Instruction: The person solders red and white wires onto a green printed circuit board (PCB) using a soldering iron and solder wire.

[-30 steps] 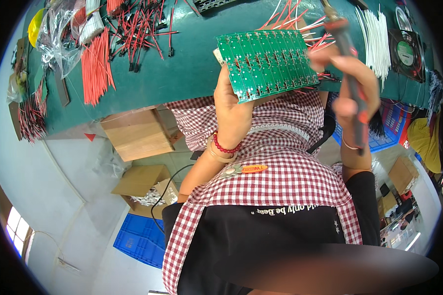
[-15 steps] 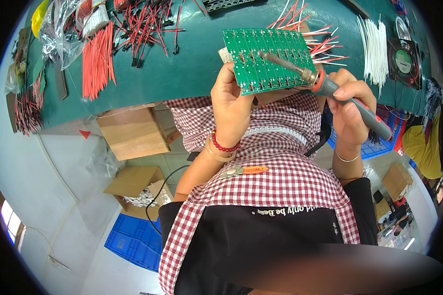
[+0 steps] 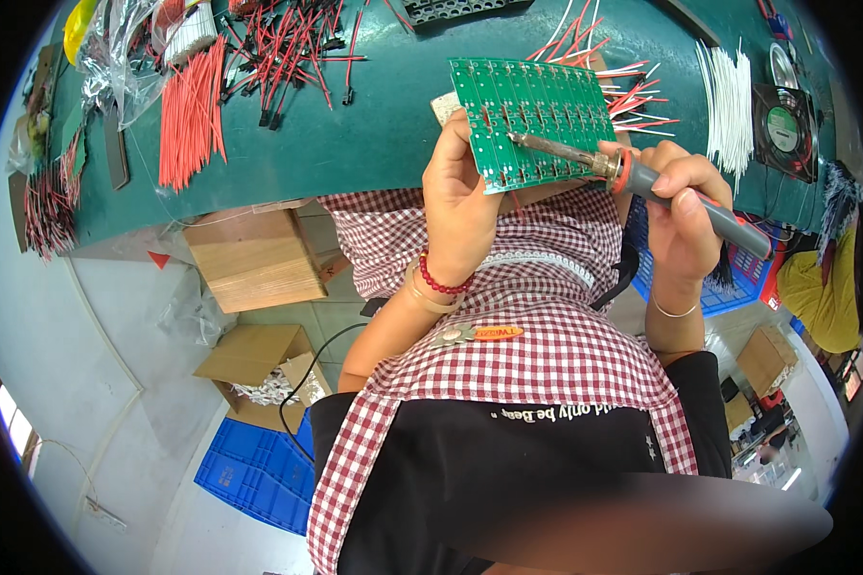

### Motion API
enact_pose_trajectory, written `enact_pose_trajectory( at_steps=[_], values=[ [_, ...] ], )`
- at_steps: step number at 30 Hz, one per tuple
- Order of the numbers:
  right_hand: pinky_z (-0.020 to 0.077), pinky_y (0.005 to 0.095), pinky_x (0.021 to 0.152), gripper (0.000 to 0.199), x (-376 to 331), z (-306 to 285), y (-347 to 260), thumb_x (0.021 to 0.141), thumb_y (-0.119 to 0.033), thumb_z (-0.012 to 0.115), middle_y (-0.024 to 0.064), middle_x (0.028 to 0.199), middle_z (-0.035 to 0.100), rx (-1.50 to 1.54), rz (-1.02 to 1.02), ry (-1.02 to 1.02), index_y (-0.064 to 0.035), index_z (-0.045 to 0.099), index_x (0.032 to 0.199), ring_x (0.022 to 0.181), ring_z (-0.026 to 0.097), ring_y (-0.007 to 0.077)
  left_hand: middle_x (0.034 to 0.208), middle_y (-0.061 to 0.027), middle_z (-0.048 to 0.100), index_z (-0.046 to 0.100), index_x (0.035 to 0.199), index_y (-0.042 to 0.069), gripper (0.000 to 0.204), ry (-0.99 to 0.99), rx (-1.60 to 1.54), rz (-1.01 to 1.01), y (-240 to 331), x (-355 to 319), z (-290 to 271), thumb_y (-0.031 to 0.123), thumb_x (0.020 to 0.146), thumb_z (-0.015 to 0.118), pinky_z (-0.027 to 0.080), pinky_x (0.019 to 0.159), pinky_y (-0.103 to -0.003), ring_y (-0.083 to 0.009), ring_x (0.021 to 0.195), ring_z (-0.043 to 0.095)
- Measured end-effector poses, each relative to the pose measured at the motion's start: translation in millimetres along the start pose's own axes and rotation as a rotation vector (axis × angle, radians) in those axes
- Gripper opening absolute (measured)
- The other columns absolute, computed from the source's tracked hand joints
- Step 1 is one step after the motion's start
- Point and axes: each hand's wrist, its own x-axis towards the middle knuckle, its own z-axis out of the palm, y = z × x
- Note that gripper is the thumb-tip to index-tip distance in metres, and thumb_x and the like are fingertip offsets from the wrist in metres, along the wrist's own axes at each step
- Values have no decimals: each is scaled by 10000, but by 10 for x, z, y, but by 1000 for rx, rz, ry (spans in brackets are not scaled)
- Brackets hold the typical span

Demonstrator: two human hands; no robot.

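My left hand (image 3: 462, 196) grips the near left corner of a green circuit board (image 3: 537, 110), thumb on its face, the other fingers partly hidden behind it. The board is a panel of repeated sections and is held tilted over the table's front edge. In my right hand (image 3: 686, 196) is a soldering iron (image 3: 710, 216) with a grey handle. Its metal shaft crosses the board, and the tip lies at the board's left middle; whether it touches cannot be made out. Red and white wires (image 3: 633, 101) stick out beyond the board's right side.
On the green table (image 3: 384, 144) lie a bundle of red wires (image 3: 192, 125), loose red wires with black connectors (image 3: 283, 57) and white wires (image 3: 729, 101). A small fan (image 3: 784, 125) stands far right. Below are a wooden stool (image 3: 259, 259), a cardboard box (image 3: 249, 359) and a blue crate (image 3: 254, 474).
The board has shifted slightly right and toward me with my left hand. The iron's tip has moved down across the board, from its upper middle to a lower spot.
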Motion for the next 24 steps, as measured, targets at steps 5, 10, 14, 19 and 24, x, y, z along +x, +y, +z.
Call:
enact_pose_trajectory(
  at_steps=[5, 10, 14, 19, 24],
  values=[
    [445, 572, 1017, 237, 7, 17, -29, 862, -232, 592, 45, 693, 483, 0, 16, 31, 3, 623, 885, 608, 442, 114, 1217, -51, 579, 525, 1179, 9, 262, -20, -69, 18, -58, -16, -2, 80, 948, 626, 434, 974, -292, -136, 1108, 551],
    [458, 585, 996, 240, 15, -15, -48, 858, -229, 599, 62, 709, 516, -43, -29, -6, 9, 635, 866, 632, 489, 132, 1217, -55, 579, 520, 1192, 9, 291, -15, -42, 76, -83, 2, 2, 115, 951, 643, 446, 961, -289, -133, 1109, 550],
    [467, 593, 981, 237, 31, 25, -81, 858, -219, 604, 86, 732, 557, -89, -57, 8, 15, 647, 858, 685, 552, 173, 1212, -53, 579, 520, 1192, 7, 292, -13, -40, 85, -73, 9, 17, 111, 949, 643, 445, 960, -285, -129, 1103, 549],
    [468, 600, 975, 228, 37, 26, -106, 859, -209, 603, 91, 741, 568, -123, -58, -5, 15, 648, 853, 707, 562, 187, 1197, -42, 599, 514, 1301, -3, 364, 8, -29, 117, -125, 21, 10, -23, 942, 569, 465, 931, -270, -114, 1068, 566],
    [470, 604, 970, 228, 29, 38, -99, 861, -209, 601, 86, 733, 561, -158, -66, -6, 15, 643, 853, 700, 550, 181, 1198, -44, 600, 531, 1272, -3, 326, -13, 20, 159, -123, 51, -6, -31, 948, 553, 463, 940, -274, -116, 1072, 568]
  ],
)
